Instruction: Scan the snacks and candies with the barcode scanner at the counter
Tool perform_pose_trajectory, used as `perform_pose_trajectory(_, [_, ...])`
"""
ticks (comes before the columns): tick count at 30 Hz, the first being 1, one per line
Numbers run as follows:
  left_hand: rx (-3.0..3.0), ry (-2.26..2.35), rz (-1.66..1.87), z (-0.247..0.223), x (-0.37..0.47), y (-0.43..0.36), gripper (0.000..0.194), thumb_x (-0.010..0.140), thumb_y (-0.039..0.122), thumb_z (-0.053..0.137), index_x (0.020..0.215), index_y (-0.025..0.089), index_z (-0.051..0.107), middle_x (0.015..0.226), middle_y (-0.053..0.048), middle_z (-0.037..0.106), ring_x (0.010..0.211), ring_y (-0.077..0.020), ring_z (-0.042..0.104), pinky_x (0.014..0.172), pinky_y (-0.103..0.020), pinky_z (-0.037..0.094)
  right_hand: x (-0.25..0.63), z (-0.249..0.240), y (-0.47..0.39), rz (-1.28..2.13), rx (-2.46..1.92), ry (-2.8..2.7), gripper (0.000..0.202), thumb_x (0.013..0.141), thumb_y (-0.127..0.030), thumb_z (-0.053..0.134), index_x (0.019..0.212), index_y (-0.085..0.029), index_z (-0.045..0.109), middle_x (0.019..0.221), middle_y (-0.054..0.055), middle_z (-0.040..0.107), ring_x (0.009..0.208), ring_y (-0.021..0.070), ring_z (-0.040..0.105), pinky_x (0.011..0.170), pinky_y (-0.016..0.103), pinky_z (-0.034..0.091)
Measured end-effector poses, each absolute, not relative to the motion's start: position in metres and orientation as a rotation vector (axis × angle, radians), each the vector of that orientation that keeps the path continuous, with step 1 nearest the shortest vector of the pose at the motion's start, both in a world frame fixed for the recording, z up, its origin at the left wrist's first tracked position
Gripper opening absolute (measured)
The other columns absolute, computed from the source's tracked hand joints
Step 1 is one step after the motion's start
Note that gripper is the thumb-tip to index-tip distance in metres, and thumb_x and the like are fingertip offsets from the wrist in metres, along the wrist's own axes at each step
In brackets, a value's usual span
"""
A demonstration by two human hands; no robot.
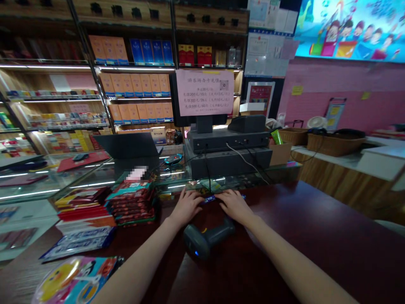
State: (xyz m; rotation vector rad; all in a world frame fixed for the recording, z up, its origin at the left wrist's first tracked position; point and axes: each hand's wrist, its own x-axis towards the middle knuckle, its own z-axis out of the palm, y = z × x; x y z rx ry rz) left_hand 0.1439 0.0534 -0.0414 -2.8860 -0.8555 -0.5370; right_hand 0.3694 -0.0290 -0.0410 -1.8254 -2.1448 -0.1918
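Observation:
A narrow blue packet (pixel 209 198) lies at the far edge of the dark wooden counter, partly covered by my hands. My left hand (pixel 187 205) is at its left end, fingers stretched apart and the index finger by the packet. Over its right part rests my right hand (pixel 234 206), fingers bent around it; a bit of blue shows beyond. Their undersides are hidden. Between my forearms a black handheld barcode scanner (pixel 207 238) lies on its side with a small blue light lit.
Stacked red-brown packets (pixel 134 204) and red and white packets (pixel 85 211) stand left. A colourful duck-print package (pixel 76 278) lies front left. Beyond the counter are a black register (pixel 229 143) with trailing cables, a laptop (pixel 129 145) and goods shelves. Wicker baskets (pixel 332 143) sit right.

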Motion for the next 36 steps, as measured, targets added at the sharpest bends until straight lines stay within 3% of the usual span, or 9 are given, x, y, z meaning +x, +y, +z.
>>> perform_pose_trajectory(15, [-2.922, -0.942, -0.623, -0.058, 0.162, 0.064, 0.023, 0.095, 0.027, 0.055, 0.114, 0.031, 0.067, 0.109, -0.003, 0.072, 0.116, -0.022, 0.058, 0.119, -0.053, 0.018, 0.368, -0.053, 0.0, -0.146, -1.789, -2.181, 0.044, 0.089, -0.014, 0.052, 0.129, -0.027, 0.064, 0.123, 0.008, 0.07, 0.121, 0.0265, 0.054, 0.101, 0.043, 0.036])
perform_pose_trajectory(26, [-2.974, -1.061, -0.795, -0.034, 0.131, 0.048, 0.022, 0.095, 0.025, 0.054, 0.115, 0.03, 0.061, 0.117, 0.0, 0.07, 0.116, -0.0211, 0.059, 0.118, -0.054, 0.02, 0.351, -0.039, -0.013, -0.164, -1.681, -2.178, 0.037, 0.089, -0.016, 0.057, 0.124, -0.026, 0.065, 0.118, 0.007, 0.072, 0.115, 0.0256, 0.058, 0.1, 0.045, 0.038])
perform_pose_trajectory(36, [-2.934, -1.107, -1.095, -0.019, 0.074, 0.01, 0.021, 0.096, 0.025, 0.053, 0.116, 0.03, 0.06, 0.117, 0.002, 0.07, 0.115, -0.0177, 0.06, 0.12, -0.053, 0.017, 0.31, -0.019, -0.039, -0.034, -1.431, -1.988, 0.022, 0.092, -0.027, 0.06, 0.112, -0.027, 0.071, 0.11, 0.005, 0.075, 0.107, 0.0241, 0.064, 0.098, 0.045, 0.042])
